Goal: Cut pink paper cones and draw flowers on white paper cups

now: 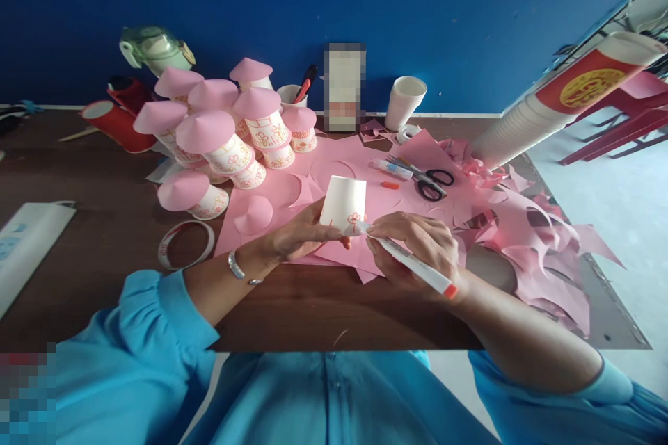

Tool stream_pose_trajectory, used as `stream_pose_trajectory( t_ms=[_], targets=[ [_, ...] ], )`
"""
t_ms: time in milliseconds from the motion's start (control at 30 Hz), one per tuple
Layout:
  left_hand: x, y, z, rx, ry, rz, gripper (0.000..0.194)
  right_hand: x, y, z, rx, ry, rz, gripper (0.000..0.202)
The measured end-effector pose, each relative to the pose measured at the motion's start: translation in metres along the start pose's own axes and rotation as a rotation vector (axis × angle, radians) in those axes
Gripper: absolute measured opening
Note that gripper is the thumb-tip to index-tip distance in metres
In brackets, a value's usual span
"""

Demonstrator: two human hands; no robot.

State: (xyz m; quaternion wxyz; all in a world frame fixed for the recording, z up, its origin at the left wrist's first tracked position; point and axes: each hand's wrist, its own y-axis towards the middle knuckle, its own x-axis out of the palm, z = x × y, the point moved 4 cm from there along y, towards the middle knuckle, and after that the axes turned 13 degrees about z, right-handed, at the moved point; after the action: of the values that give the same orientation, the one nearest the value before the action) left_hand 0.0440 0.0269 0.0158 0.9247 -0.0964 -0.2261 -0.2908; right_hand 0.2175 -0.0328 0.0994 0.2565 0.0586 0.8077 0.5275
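My left hand [305,231] is closed around a white paper cup [343,198], tilted so its side faces up. A small red flower is drawn near the cup's lower right, with a short red line to its left. In my right hand [417,243] is a white marker [417,265] with a red end, its tip at the cup beside the flower. Beyond the cup, a small orange-red marker cap [390,185] lies on pink paper [334,160]. Decorated cups with pink cone roofs [205,131] stand grouped at the left.
Black-handled scissors [435,184] and a glue stick [392,168] lie on the paper. Pink scraps [547,243] cover the right side. A long stack of cups [522,128] leans there. A tape roll [186,245] lies near my left forearm; more cups [406,101] stand at the back.
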Motion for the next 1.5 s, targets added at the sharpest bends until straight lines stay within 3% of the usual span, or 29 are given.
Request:
stream_pose_trajectory(
  t_ms=[167, 400, 700, 1033, 1200, 1367, 1500],
  targets=[
    [-0.001, 0.000, -0.001, 0.005, 0.005, -0.018, 0.033, -0.002, 0.004, -0.002, -0.005, 0.025, 0.011, 0.024],
    [-0.002, 0.001, 0.000, -0.022, -0.084, 0.065, 0.030, -0.008, 0.001, 0.006, -0.010, 0.019, 0.048, 0.026],
    [0.000, 0.003, 0.002, -0.065, -0.246, 0.041, 0.040, 0.006, -0.008, 0.011, 0.000, -0.079, 0.009, 0.031],
    [0.002, 0.001, 0.004, -0.002, -0.040, 0.049, 0.042, 0.009, -0.016, 0.014, -0.025, -0.091, -0.050, 0.029],
    [-0.004, 0.003, -0.001, -0.006, -0.100, 0.071, 0.046, 0.007, -0.012, 0.014, -0.016, -0.079, -0.031, 0.036],
    [-0.004, 0.003, -0.001, 0.009, -0.163, 0.072, 0.027, 0.010, -0.014, 0.015, -0.004, -0.079, -0.020, 0.036],
    [0.001, 0.002, 0.002, -0.007, -0.120, 0.058, 0.034, 0.011, -0.017, 0.015, -0.005, -0.079, -0.022, 0.033]
  ],
)
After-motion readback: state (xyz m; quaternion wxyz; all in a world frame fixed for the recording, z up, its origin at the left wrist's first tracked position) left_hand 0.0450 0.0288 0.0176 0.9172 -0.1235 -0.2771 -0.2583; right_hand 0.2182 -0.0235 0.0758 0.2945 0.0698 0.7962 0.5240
